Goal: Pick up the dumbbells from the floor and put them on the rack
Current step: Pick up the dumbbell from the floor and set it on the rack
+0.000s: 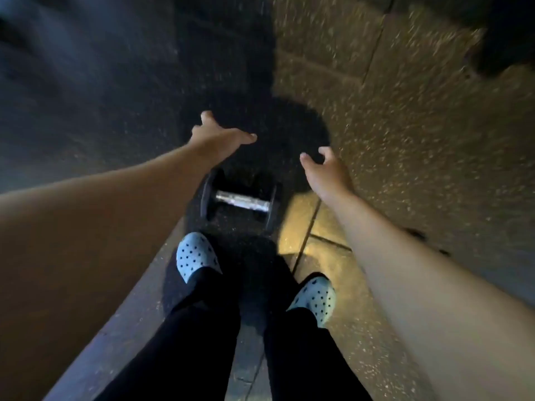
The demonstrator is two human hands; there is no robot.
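A dumbbell (241,201) with black end weights and a shiny metal handle lies on the dark speckled floor, just ahead of my feet. My left hand (215,137) reaches out above and beyond its left end, fingers spread, holding nothing. My right hand (325,170) hovers past its right end, fingers loosely curled and apart, also empty. Neither hand touches the dumbbell. No rack is in view.
My two feet in pale blue perforated clogs (195,256) (315,298) stand right behind the dumbbell. The rubber floor tiles (405,111) are lit on the right and dark on the left. A dark blurred object (503,39) sits at the top right corner.
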